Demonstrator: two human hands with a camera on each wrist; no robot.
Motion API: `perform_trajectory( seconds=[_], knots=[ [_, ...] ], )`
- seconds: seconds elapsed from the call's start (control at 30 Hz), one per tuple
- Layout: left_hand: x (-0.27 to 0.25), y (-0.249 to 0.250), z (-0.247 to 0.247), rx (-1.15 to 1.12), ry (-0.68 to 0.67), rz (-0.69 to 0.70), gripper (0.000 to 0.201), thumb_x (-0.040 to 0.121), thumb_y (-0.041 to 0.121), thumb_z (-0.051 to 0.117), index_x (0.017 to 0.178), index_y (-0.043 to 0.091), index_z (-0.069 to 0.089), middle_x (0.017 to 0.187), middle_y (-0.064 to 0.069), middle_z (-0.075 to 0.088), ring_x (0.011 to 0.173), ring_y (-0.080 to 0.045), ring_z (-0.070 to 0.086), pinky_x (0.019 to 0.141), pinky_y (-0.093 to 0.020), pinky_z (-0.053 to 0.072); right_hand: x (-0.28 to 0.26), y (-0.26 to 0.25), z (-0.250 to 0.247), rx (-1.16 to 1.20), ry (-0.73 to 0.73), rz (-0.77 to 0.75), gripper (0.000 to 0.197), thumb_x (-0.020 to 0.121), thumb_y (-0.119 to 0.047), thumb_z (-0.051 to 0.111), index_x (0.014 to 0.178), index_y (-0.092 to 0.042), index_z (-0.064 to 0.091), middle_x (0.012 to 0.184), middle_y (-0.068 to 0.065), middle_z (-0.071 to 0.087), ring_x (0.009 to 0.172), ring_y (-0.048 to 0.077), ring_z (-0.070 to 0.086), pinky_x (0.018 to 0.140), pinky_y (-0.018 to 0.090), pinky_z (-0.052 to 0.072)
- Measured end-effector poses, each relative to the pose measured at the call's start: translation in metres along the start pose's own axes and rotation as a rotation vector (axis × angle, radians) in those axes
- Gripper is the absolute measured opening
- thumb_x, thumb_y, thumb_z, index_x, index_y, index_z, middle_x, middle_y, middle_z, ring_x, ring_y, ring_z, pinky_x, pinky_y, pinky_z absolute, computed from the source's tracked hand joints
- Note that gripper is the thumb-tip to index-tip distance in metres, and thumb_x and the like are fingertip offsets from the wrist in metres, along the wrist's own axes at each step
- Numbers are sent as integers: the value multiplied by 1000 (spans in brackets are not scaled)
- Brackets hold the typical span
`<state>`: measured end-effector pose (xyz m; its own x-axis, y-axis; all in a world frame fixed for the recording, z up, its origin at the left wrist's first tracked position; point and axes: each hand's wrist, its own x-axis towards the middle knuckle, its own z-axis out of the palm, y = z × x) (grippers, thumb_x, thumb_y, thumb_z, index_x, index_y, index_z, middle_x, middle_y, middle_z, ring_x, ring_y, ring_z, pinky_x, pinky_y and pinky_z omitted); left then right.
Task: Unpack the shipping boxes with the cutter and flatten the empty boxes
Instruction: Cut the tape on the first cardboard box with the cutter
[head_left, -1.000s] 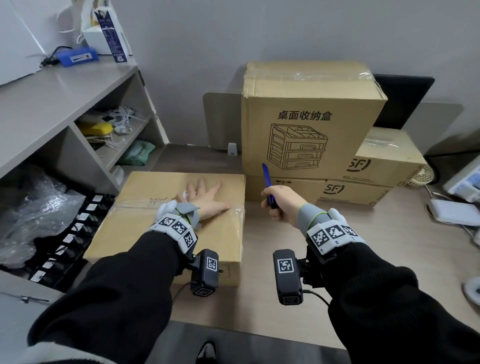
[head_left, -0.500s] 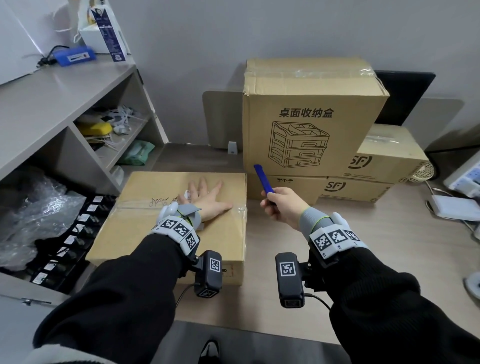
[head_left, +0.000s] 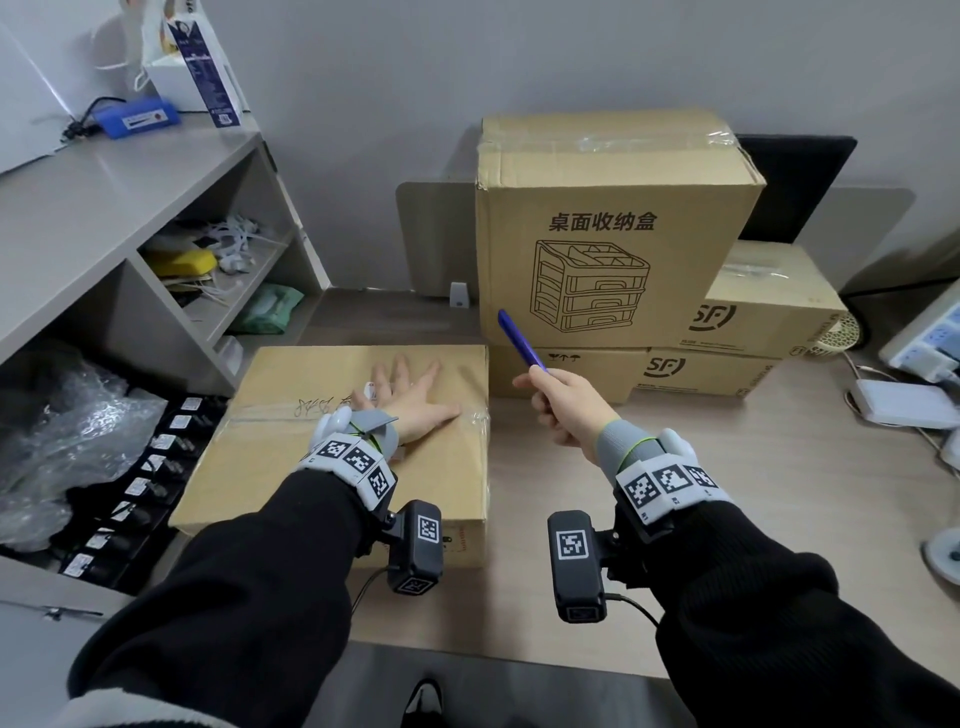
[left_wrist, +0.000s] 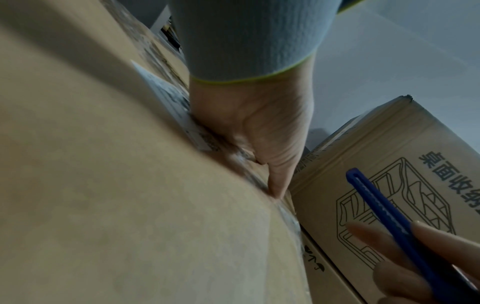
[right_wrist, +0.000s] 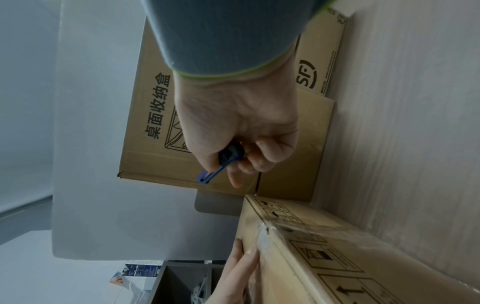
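Note:
A flat taped cardboard box (head_left: 291, 467) lies on the desk in front of me. My left hand (head_left: 410, 389) rests flat on its top with fingers spread, palm over the clear tape seam (head_left: 260, 413); the left wrist view shows the thumb (left_wrist: 278, 181) pressed on the box (left_wrist: 130, 205). To the right of the box, my right hand (head_left: 558, 397) is raised above the desk and grips a blue cutter (head_left: 521, 340), its far end pointing up and to the left. The cutter (right_wrist: 221, 164) sits in the curled fingers; no blade shows.
Behind stand a tall printed box (head_left: 613, 228) on flat SF boxes (head_left: 691, 371), and another SF box (head_left: 774, 296). Grey shelves (head_left: 104, 208) with clutter, bubble wrap (head_left: 62, 431) and black adapters (head_left: 140, 483) are on the left. A power strip (head_left: 930, 343) and white charger (head_left: 904, 402) lie at the right.
My right hand has tilted the cutter from nearly upright to leaning left toward the box. The left hand has stayed flat on the box.

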<state>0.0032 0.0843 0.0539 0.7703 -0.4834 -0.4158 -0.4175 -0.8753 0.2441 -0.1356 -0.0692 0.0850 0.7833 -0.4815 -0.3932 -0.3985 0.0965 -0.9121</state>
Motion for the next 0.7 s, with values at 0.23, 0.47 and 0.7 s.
perform_trajectory(
  seconds=[0.23,0.47,0.7],
  knots=[
    [0,0,0,-6,8,3,78,89,61,46,151,44,2,159,-3,-20,144,-31,-23,110,-61,-11,1,0,-1,-80,-8,-49,15,97,-26,43,107,-15,45,65,-2,48,42,8,34,42,19,25],
    [0,0,0,-19,12,-1,78,88,61,46,150,44,2,159,-2,-19,144,-31,-23,111,-61,-11,0,1,2,-33,-117,73,16,97,-12,33,97,-13,49,65,0,50,50,14,37,52,24,27],
    [-1,2,0,-24,16,-8,78,88,56,47,150,44,2,159,-2,-20,144,-30,-23,111,-59,-12,-1,-1,6,161,-155,185,22,91,-5,30,99,-11,49,64,2,43,50,14,32,52,24,28]
  ],
)
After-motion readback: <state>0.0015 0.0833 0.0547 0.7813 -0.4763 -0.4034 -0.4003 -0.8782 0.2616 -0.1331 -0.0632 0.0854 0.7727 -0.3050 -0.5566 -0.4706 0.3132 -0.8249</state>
